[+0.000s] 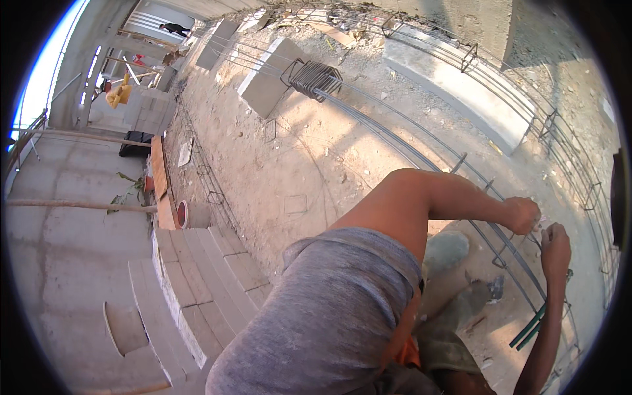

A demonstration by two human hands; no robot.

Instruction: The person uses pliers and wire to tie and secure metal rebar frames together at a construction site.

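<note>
My left hand (523,215) is closed at the right, at the end of a bent arm in a rolled grey sleeve. Just beside it my right hand (557,249) is also closed, fingers pinched. A small pale bit shows between the two hands, too small to name. Under the hands and left forearm run long steel rebars (395,139), with wire-thin stirrups (498,257) around them. Farther along, a bunch of square stirrups (312,80) hangs together on the bars. Two green bars like tool handles (528,329) stick out by my right forearm; what they belong to is hidden.
Concrete blocks (270,76) prop the bars, and a long slab (454,82) lies beyond. Another rebar cage (588,191) curves along the right. Stacked pale blocks (204,289) and a bucket (192,214) stand left. A person in dark clothes (174,29) is far off.
</note>
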